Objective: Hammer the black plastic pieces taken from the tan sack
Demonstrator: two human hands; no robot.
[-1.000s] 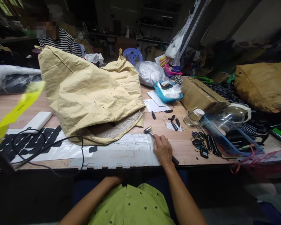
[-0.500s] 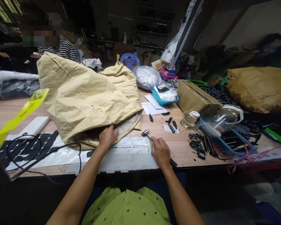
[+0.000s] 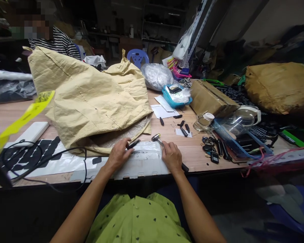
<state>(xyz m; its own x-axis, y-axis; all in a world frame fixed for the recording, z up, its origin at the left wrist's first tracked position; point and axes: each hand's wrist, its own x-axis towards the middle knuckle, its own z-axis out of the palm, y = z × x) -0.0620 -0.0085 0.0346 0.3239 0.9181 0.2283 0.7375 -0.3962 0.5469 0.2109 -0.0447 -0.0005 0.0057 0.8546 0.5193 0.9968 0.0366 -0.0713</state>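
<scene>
My left hand [image 3: 118, 154] is closed on a small dark handle-like piece [image 3: 133, 144], its dark end sticking out to the right past my fingers. My right hand [image 3: 172, 156] grips a small hammer [image 3: 156, 137] with a metal head and a yellowish tip; the black end of its shaft [image 3: 184, 167] shows beyond my palm. Between both hands lies a white plastic-covered board [image 3: 144, 165] along the table's front edge. Just behind my left hand, a large tan fabric sack [image 3: 98, 98] lies with its mouth gaping toward me.
Several loose black pieces [image 3: 184, 132] lie right of the sack, near white papers [image 3: 164, 109]. Further right are a clear jar [image 3: 204, 122], keys [image 3: 208, 143], a blue basket [image 3: 225, 135] and a cardboard box [image 3: 210, 98]. A black cable [image 3: 85, 168] and yellow tag [image 3: 27, 116] are at left. A person in stripes [image 3: 62, 44] sits across.
My left hand has come out of the sack's mouth with a small dark piece and now holds it over the white board. My right hand still holds the hammer. The view has shifted slightly.
</scene>
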